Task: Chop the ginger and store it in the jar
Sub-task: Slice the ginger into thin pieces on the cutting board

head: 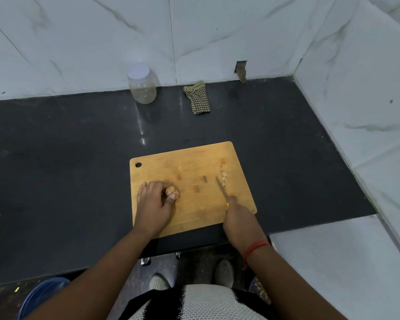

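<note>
We are viewing a wooden cutting board (194, 167) lying near the front edge of a dark desk (56, 158), its hanging hole at the far left corner. The left hand (154, 204) is curling its fingers (171, 198) around a ginger piece (172, 192) on the board's left half, pinning it to the wood; the ginger's exposed end is pointing right, toward the board's centre. The right hand (238, 218) is clenching its fingers around the yellow handle of a knife (221, 189), whose blade is running diagonally away from us and slightly left, its tip ending just beside a small line of chopped ginger bits (224, 176) near the board's right edge. A lidded clear jar (141, 85) is standing upright at the desk's back edge against the wall, and a checked cloth (198, 98) is lying to its right. White marble-patterned tiles (217, 31) are covering the walls, which are meeting at the back right corner.
</note>
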Demonstrator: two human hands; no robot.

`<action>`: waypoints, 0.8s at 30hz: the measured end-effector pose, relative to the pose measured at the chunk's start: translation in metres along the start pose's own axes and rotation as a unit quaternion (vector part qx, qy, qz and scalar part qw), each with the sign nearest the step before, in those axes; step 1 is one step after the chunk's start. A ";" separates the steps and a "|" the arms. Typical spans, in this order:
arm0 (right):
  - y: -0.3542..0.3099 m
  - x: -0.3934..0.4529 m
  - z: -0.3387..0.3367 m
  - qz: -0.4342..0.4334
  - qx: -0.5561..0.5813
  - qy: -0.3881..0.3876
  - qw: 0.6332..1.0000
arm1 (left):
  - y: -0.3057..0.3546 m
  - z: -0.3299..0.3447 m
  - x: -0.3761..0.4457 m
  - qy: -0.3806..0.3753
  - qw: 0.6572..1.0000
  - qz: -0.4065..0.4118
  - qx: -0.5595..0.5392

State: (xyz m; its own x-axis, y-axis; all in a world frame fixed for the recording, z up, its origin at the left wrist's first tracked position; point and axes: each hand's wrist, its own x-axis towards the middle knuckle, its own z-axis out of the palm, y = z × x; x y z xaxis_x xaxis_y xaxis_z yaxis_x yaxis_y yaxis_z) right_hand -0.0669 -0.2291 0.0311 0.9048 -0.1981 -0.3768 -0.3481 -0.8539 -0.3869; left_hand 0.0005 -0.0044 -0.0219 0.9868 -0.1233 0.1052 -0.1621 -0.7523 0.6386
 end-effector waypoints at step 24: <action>-0.046 -0.001 -0.011 -0.021 0.232 -0.065 0.970 | 0.014 -0.010 0.017 -0.011 0.997 -0.063 -0.053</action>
State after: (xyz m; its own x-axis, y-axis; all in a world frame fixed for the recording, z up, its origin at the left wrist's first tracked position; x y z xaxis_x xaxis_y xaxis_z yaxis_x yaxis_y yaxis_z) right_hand -0.0489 -0.1948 0.0584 0.8929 -0.0790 -0.4433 -0.4109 -0.5456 -0.7304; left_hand 0.0149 -0.0104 -0.0037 0.9989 -0.0473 0.0020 -0.0342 -0.6906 0.7225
